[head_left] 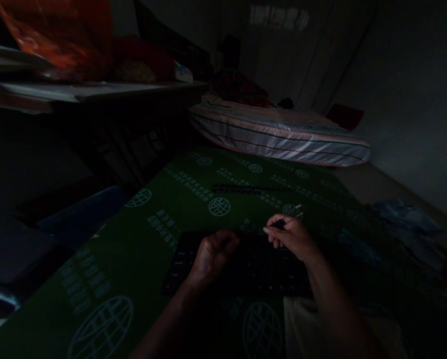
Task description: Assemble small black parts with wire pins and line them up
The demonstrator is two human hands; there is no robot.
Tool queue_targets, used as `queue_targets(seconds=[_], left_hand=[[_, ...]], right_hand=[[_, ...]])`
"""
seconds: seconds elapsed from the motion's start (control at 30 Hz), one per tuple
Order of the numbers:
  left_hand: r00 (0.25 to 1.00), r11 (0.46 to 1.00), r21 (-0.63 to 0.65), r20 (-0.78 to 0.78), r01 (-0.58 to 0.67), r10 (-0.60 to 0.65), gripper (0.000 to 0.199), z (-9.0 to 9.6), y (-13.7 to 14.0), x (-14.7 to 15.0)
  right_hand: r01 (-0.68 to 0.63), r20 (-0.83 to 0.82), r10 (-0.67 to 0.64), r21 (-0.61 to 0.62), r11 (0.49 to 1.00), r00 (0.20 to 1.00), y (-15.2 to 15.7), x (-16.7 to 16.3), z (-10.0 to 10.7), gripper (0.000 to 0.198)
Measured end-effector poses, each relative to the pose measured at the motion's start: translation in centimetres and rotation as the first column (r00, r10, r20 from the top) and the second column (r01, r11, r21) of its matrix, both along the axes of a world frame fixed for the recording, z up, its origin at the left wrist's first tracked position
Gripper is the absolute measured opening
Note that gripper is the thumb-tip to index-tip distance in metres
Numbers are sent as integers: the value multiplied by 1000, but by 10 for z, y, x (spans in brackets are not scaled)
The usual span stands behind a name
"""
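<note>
A black keyboard (256,274) lies on a green sheet printed with pale globes and writing. Over its left half, my left hand (213,253) is closed, with thumb and fingers curled together; whatever they may pinch is hidden. My right hand (289,234) is raised above the keyboard's back right part. Its fingers are closed around a small black tool (279,224), with thin bright metal prongs (299,206) sticking out behind the knuckles. The dim light hides the tool's exact kind. Beyond both hands lie narrow black strips (234,189) with pale specks.
A striped mattress (279,132) borders the far end of the green sheet (186,199). To the left stands a table (96,90) bearing an orange bag (70,40). Pale cloth (305,319) lies near my right forearm, and crumpled bluish material (358,247) lies at the right.
</note>
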State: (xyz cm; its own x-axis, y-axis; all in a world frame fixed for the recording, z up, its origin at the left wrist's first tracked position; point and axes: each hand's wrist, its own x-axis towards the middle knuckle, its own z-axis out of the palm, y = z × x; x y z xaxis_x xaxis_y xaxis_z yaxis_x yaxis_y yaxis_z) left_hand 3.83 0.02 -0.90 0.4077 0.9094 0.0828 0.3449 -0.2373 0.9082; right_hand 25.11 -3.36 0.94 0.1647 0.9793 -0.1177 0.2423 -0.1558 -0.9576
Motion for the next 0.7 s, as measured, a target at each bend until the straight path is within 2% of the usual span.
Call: queue_targets(seconds=[0.2,0.33,0.5,0.7], left_hand=[[972,982,-171,205,-83,118,16,0,1,1],[929,970,-231,335,-82,158,9,0,3,0],[894,956,-285,408,-66,184,8,3,3,0],[885,958,-282,432,-50,173,7,3,0,2]], right_hand=[[-89,21,88,18,996,996,-2,-11,0,28],[-126,88,126,-10,992,988,-3,-20,-1,30],[-123,180,129,-44,991,975,-4,-30,1,29],[-136,336,125,9,991,933,-4,-38,0,23]])
